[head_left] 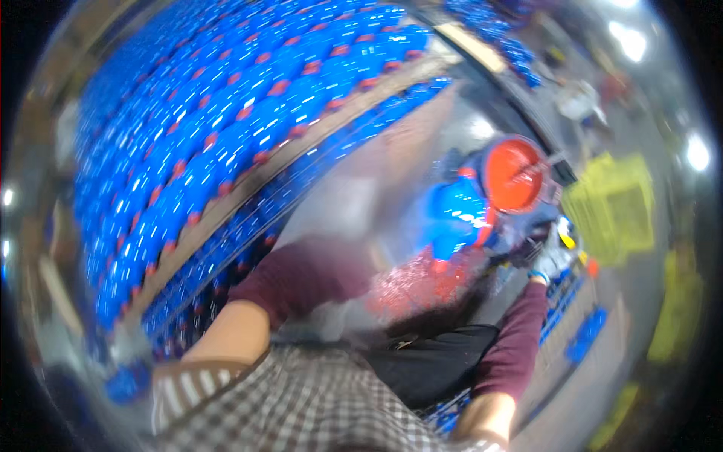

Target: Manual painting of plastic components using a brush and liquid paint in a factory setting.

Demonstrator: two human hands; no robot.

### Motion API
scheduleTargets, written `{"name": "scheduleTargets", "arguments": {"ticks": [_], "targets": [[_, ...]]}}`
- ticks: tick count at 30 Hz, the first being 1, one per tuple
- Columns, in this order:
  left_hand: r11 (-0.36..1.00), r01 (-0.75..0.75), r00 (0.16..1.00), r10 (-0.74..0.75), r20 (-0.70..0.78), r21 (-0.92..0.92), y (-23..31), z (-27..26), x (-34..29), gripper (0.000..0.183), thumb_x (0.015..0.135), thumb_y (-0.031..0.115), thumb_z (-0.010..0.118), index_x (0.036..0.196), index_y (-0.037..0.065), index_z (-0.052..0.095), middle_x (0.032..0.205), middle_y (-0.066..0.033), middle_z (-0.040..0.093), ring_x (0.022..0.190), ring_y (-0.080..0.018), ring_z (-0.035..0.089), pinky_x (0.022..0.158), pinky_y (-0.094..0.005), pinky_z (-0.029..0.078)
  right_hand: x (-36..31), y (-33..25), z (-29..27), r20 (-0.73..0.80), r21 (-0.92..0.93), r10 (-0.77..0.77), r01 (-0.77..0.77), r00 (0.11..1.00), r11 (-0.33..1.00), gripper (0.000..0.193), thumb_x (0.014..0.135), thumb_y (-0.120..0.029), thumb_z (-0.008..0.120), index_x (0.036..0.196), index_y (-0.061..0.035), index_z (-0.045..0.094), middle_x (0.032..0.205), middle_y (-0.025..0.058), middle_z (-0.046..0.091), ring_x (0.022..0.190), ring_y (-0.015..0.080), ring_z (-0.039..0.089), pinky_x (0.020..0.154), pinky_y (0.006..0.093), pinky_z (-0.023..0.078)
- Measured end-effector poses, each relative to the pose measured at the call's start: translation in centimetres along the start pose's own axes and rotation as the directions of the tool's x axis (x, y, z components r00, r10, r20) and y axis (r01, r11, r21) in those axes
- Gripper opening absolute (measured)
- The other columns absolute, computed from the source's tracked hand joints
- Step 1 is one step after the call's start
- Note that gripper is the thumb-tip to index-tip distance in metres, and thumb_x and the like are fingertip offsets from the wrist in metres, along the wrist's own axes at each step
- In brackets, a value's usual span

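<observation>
Rows of blue canisters with red caps (226,135) fill the upper left of the head view, stacked in slanting tiers on wooden shelf boards (331,124) that run from the lower left up toward the top centre. More of the same canisters sit on a lower tier beneath the board. Off to the right, past a grey floor, stands a yellow crate (614,207), and bright ceiling lights glare in the upper right corner.

Near the right end of the shelf boards, a single blue canister (459,215) with a wide red lid (514,175) is held up in the air, tilted so the lid faces the camera. The right hand (550,260), in a pale glove, is closed around its lower right side. The left hand cannot be made out: the left arm in a dark red sleeve (301,275) reaches forward into heavy motion blur, so whether it grips anything cannot be told. A checked shirt (316,407) fills the lower edge.
</observation>
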State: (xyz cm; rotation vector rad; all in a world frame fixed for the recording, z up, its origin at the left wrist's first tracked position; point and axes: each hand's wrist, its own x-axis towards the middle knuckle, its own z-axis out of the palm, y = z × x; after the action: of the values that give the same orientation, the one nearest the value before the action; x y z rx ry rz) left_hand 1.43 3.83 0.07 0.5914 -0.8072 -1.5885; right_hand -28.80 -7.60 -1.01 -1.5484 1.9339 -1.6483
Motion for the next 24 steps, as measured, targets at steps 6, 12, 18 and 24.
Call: {"name": "scheduleTargets", "arguments": {"ticks": [6, 12, 18, 24], "targets": [[0.948, -0.266, 0.938, 0.296, -0.182, 0.173, 6.2, 2.0, -3.8, 0.094, 0.058, 0.013, 0.086, 0.135, 0.003, 0.034, 0.120, -0.0116, 0.050, 0.112, -0.0217, 0.050, 0.093, -0.0374, 0.046, 1.0, 2.3, -1.9, 0.024, -0.020, -0.181, 0.181, 0.983, 0.983, 0.046, 0.072, -0.017, 0.080, 0.107, -0.0039, 0.054, 0.091, 0.0073, 0.065, 0.080, 0.0204, 0.063, 0.076, 0.0316, 0.052], [0.867, -0.357, 0.782, 0.480, -0.396, 0.347, 12.6, 0.7, -20.1, 0.086, 0.060, 0.005, 0.082, 0.133, 0.006, 0.036, 0.121, -0.0096, 0.052, 0.108, -0.0203, 0.054, 0.088, -0.0352, 0.049, -0.1, 3.5, -2.7, 0.053, 0.057, -0.361, 0.358, 0.931, 0.932, 0.044, 0.077, -0.023, 0.077, 0.111, -0.0040, 0.056, 0.106, 0.0122, 0.063, 0.096, 0.0235, 0.061, 0.086, 0.0346, 0.050], [0.677, -0.021, 0.409, 0.677, -0.611, 0.736, 13.4, -1.9, -38.2, 0.071, 0.063, 0.009, 0.082, 0.123, 0.004, 0.043, 0.109, -0.0096, 0.058, 0.099, -0.0172, 0.059, 0.082, -0.0328, 0.052, -0.9, 4.1, -1.0, 0.136, 0.161, -0.367, 0.345, 0.920, 0.925, 0.047, 0.076, -0.025, 0.077, 0.112, -0.0036, 0.056, 0.112, 0.0154, 0.060, 0.100, 0.0280, 0.059, 0.088, 0.0368, 0.049], [0.235, 0.716, 0.215, 0.822, -0.528, 0.658, 13.9, -7.7, -54.5, 0.088, 0.047, 0.022, 0.089, 0.123, 0.010, 0.045, 0.118, -0.0103, 0.052, 0.109, -0.0238, 0.052, 0.094, -0.0371, 0.045, -1.4, 3.6, -1.1, 0.131, -0.060, -0.494, 0.504, 0.859, 0.861, 0.048, 0.076, -0.025, 0.077, 0.114, -0.0068, 0.055, 0.111, 0.0143, 0.061, 0.099, 0.0294, 0.059, 0.086, 0.0377, 0.049]]}}
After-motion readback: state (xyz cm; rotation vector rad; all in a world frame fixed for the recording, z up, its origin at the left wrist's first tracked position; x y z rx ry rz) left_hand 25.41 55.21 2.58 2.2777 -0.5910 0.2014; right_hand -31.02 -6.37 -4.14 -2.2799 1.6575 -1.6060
